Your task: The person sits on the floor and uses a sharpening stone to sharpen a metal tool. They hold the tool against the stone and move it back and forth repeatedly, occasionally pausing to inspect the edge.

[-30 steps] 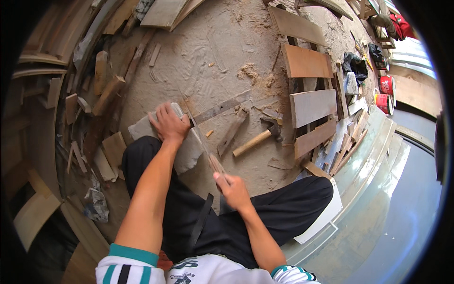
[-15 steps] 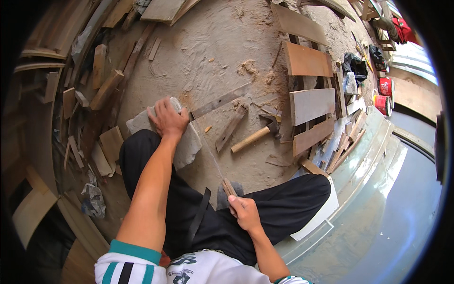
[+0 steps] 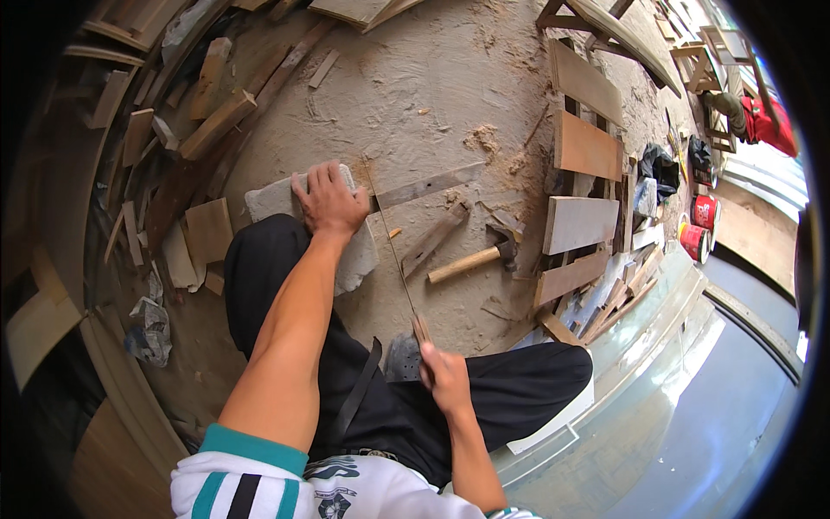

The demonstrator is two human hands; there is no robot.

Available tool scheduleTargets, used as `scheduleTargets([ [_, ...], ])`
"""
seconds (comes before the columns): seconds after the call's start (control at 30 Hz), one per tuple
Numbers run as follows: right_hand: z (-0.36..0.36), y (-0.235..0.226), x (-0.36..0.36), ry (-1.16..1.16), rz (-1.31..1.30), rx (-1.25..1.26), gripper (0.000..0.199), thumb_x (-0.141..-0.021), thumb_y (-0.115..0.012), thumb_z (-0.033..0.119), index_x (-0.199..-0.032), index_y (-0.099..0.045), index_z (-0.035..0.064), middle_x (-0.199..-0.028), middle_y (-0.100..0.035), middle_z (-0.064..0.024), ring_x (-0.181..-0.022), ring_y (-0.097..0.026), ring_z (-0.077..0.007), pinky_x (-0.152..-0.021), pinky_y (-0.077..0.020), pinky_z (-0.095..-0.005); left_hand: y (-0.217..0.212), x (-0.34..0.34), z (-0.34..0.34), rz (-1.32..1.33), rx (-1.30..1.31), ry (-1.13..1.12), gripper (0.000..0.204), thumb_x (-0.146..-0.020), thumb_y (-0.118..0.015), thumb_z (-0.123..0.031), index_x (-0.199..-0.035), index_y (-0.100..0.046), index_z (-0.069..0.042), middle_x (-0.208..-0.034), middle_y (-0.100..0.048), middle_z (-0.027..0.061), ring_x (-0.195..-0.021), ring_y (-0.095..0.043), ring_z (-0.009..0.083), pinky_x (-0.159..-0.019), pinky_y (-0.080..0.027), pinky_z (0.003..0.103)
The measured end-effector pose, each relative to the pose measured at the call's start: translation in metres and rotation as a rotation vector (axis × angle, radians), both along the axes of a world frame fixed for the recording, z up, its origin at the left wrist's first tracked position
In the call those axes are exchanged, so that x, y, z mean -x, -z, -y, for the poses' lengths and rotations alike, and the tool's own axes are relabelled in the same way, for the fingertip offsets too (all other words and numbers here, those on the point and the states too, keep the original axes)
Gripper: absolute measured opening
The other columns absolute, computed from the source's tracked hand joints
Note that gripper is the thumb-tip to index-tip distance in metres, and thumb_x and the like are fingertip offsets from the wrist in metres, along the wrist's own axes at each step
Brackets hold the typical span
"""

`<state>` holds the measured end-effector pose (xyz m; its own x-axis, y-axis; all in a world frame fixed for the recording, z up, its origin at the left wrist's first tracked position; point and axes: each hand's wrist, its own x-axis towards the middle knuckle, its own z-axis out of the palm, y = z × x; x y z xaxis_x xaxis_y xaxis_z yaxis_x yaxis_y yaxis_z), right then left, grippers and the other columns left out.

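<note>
My left hand (image 3: 331, 201) bears down on a thin wooden strip (image 3: 432, 184), its fingers bent over the end that rests on a pale stone block (image 3: 354, 264). From beneath that hand the strip juts out to the right. My right hand (image 3: 447, 381) is wrapped round the wooden handle (image 3: 420, 329) of a handsaw, whose narrow blade (image 3: 393, 246) crosses the strip just right of the block. The blade's tip shows past the strip's far side. Under my left palm, the strip's end is hidden.
A hammer (image 3: 471, 262) and a short wood offcut (image 3: 437, 235) lie right of the saw. Farther right stands a row of boards (image 3: 581, 225). Wood scraps (image 3: 207, 138) crowd the left. Red cans (image 3: 694, 240) and a person in red (image 3: 769, 125) are at the far right.
The saw has slid forward, away from me, so more blade shows beyond the strip. My left hand keeps its hold. The whole view has shifted slightly.
</note>
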<state>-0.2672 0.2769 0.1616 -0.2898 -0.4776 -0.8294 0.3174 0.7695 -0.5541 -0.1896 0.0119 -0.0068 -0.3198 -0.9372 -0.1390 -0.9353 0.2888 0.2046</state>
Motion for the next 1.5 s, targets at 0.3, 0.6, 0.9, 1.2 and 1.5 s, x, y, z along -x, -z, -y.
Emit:
scheduleTargets([
  [0.3,-0.018,-0.009,-0.005,0.010,-0.002,-0.032,0.055,-0.099,-0.052,0.039,-0.058,-0.046,0.0033,-0.051,-0.041,0.0008,-0.049,-0.038,-0.0093,-0.047,-0.0290,-0.0284,0.003,-0.002,0.000,-0.003,-0.020,-0.007,0.060,-0.077,-0.059,-0.035,-0.125,-0.048,-0.002,-0.125,-0.052,0.0122,-0.126,-0.041,0.0276,-0.115,-0.011,0.058],
  [0.6,0.038,0.045,0.002,-0.006,-0.067,0.110,0.054,-0.100,-0.051,0.037,-0.059,-0.047,0.0015,-0.051,-0.041,-0.0001,-0.049,-0.037,-0.0100,-0.048,-0.0307,-0.0301,0.002,0.004,-0.001,-0.026,-0.026,-0.014,0.058,-0.077,-0.060,-0.034,-0.124,-0.049,-0.001,-0.124,-0.053,0.0141,-0.126,-0.042,0.0287,-0.114,-0.014,0.057],
  [0.9,0.034,0.046,0.009,-0.085,-0.134,0.130,0.055,-0.099,-0.051,0.039,-0.061,-0.050,-0.0004,-0.051,-0.045,-0.0024,-0.050,-0.043,-0.0108,-0.049,-0.0330,-0.0302,0.008,0.007,-0.001,0.032,-0.007,0.016,0.059,-0.078,-0.060,-0.038,-0.124,-0.049,-0.003,-0.124,-0.052,0.0127,-0.126,-0.041,0.0269,-0.114,-0.014,0.058],
  [1.2,-0.004,0.015,0.002,-0.068,-0.082,0.040,0.057,-0.098,-0.053,0.042,-0.058,-0.049,0.0006,-0.051,-0.045,-0.0023,-0.050,-0.042,-0.0099,-0.049,-0.0328,-0.0306,0.012,-0.002,0.000,0.028,0.044,0.008,0.058,-0.077,-0.059,-0.036,-0.124,-0.050,-0.003,-0.123,-0.053,0.0137,-0.126,-0.041,0.0273,-0.114,-0.013,0.056],
  [1.5,-0.010,0.005,0.002,-0.086,-0.087,0.065,0.057,-0.097,-0.054,0.043,-0.060,-0.052,-0.0014,-0.050,-0.045,-0.0040,-0.052,-0.042,-0.0123,-0.051,-0.0354,-0.0319,0.010,-0.003,0.000,0.014,0.029,0.007,0.057,-0.078,-0.057,-0.033,-0.126,-0.049,-0.003,-0.126,-0.053,0.0154,-0.127,-0.042,0.0287,-0.114,-0.012,0.057],
])
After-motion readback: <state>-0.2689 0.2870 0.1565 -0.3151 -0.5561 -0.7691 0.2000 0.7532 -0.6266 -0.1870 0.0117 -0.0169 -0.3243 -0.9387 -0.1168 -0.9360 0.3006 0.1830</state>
